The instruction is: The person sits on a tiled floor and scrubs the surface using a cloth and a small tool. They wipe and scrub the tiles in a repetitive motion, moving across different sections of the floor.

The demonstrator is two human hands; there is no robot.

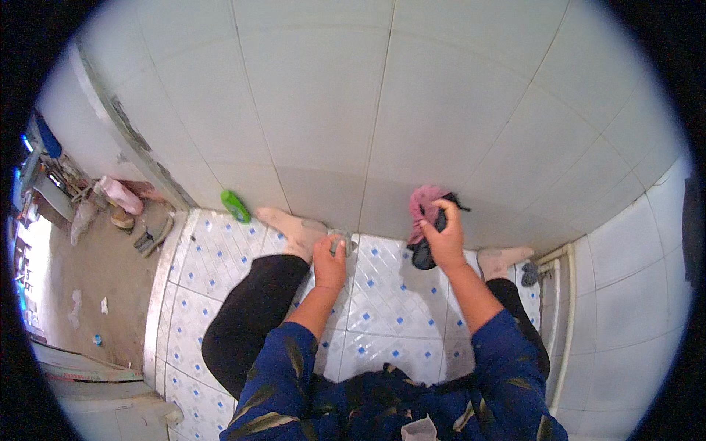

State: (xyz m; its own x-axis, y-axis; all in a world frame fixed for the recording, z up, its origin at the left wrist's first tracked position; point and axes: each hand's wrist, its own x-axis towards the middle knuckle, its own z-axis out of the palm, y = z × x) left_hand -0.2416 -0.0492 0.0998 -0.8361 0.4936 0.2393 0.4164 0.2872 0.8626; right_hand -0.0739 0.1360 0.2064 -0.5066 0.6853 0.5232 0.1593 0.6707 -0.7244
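My right hand (448, 237) grips a black and pink item above the tiled floor, close to the wall. Its pink part (423, 206) looks like bunched, textured fabric. The black part (423, 257) resembles a shoe or slipper, though my fingers cover much of it. Low by the foot of the wall, my left hand (329, 264) has its thumb and fingers closed around a small greyish thing (349, 244). What that thing is cannot be made out. My left bare foot (298, 231) is just beside this hand.
A green plastic bottle (235, 206) lies against the wall. At right, pale pipes (571, 308) run along the wall near a dark crumpled thing (529, 274). Past the raised threshold (160, 325) are a pink boot (122, 195) and a dark shoe (154, 236).
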